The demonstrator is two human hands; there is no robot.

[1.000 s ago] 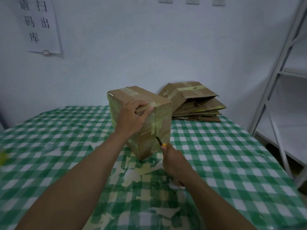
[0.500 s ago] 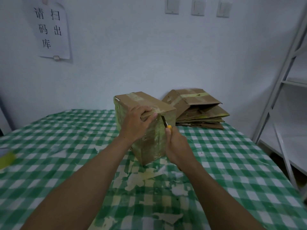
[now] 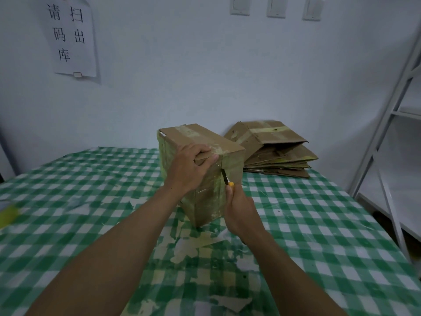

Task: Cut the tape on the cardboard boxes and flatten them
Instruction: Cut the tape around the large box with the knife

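Note:
A taped brown cardboard box (image 3: pixel 230 166) stands upright in the middle of the green checked table (image 3: pixel 319 224). My left hand (image 3: pixel 190 166) grips its top near edge, fingers curled over the rim. My right hand (image 3: pixel 239 210) holds a yellow-handled utility knife (image 3: pixel 226 179), its blade against the shiny tape that runs down the box's near face, roughly a third of the way down. Most of the knife handle is hidden in my fist.
A stack of flattened cardboard boxes (image 3: pixel 273 149) lies behind the box at the wall. A white metal shelf frame (image 3: pixel 387 133) stands at the right. Worn patches mark the tablecloth in front of me. A blurred yellow object (image 3: pixel 9 215) lies at the left edge.
My right hand rose with the knife from low on the box's face to near the top edge, then came down a little along the tape. My left hand kept its grip.

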